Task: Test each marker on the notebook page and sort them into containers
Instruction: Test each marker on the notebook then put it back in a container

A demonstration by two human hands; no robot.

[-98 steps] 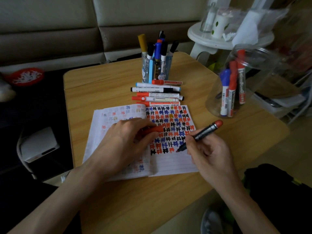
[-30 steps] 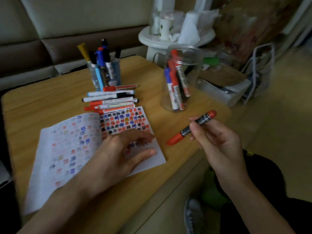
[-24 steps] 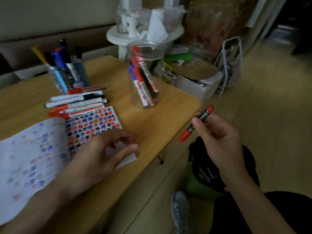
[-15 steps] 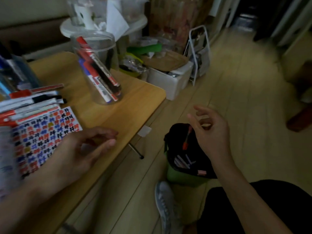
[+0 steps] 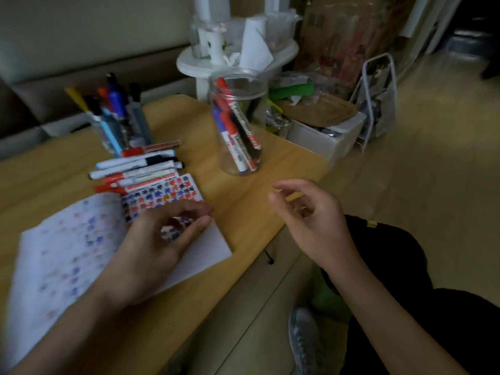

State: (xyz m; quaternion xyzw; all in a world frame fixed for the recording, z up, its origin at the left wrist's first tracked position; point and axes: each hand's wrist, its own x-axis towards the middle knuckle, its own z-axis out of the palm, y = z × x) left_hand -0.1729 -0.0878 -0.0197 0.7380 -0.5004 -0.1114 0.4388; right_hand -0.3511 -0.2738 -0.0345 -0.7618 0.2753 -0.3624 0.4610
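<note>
Our hands empty, fingers loose: left hand (image 5: pixel 151 247) on notebook (image 5: pixel 67 239), right hand (image 5: pixel 311 220) hovering. Markers (image 5: pixel 138 169) lie crosswise at 11 o'clock, nearer left.

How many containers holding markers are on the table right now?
2. A pen cup stands at the back, behind the loose markers; a clear jar stands to its right, near the table edge. None looks hidden.

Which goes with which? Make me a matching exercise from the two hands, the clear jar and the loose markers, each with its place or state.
1 left hand
2 right hand
3 clear jar
4 loose markers

a in a row on the table
b resting on the notebook
c empty, in the air
d upright, markers inside

Pairs: 1-b, 2-c, 3-d, 4-a
</note>
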